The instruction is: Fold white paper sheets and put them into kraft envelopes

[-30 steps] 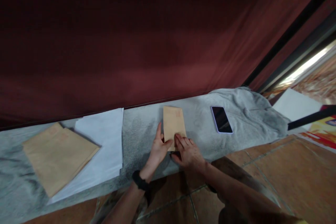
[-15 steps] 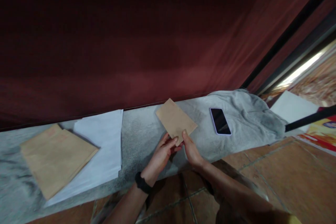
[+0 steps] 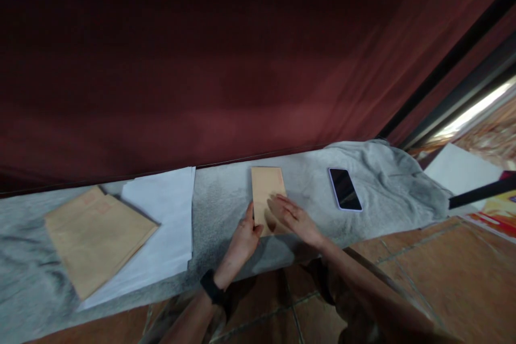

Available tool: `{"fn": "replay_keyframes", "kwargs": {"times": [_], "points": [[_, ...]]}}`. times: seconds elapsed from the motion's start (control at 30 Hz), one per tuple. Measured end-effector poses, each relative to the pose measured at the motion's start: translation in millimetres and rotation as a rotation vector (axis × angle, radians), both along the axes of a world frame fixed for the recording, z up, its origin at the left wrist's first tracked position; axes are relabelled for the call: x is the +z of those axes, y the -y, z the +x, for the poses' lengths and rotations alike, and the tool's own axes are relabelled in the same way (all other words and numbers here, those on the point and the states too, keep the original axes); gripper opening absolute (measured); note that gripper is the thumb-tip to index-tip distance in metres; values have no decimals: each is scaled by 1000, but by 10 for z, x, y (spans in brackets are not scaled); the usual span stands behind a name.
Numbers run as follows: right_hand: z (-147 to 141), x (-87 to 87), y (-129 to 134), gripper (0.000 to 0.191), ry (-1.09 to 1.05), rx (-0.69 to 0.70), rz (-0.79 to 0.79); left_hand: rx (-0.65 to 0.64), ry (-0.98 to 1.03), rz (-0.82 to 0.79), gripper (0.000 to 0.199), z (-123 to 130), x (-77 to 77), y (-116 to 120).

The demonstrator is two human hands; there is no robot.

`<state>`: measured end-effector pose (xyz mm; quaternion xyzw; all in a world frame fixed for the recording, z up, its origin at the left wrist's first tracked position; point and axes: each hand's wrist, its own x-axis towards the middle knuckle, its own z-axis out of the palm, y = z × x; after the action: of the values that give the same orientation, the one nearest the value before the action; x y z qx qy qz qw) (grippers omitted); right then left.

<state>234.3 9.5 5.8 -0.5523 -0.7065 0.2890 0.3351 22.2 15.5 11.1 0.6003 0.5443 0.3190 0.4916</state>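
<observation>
Head view only; from above, facing forward and down; hands (image 3: 244, 236) near, below centre.

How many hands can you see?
2: the left hand is at the lower left corner of the brown envelope; the right hand is over its lower right part.

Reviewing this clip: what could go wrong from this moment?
Small brown envelope: its lower edge lies near the front of the grey cloth, with the left hand at its left edge and the right hand over its lower right part. Uneven pressure might crease or skew it.

Phone: it lies on the same cloth, so a tug could shift it.

White sheets: their edges look uneven under the larger brown envelopes; a bump might spread them.
</observation>
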Motion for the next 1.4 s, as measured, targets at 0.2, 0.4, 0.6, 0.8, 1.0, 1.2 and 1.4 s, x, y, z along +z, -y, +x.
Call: {"fn": "replay_keyframes", "kwargs": {"times": [0.2,0.4,0.6,0.8,1.0,1.2,1.4], "points": [[-170,26,-4,48,528,254,163,-128,-635,153,56,-21,165,55],[-192,-52,-359,51,618,167,232,-205,-801,518,36,171,175,233],[-226,-97,-674,54,667,46,183,-416,-780,690,58,320,-5,380],[-260,-132,-844,56,656,-111,180,-577,-759,705,67,244,50,436],[-312,-140,-934,59,647,-272,177,-654,-748,668,74,233,120,500],[-437,-127,-929,57,689,-32,193,-707,-779,655,76,230,179,533],[-522,-117,-788,54,679,106,166,-709,-770,636,72,237,156,541]]}}
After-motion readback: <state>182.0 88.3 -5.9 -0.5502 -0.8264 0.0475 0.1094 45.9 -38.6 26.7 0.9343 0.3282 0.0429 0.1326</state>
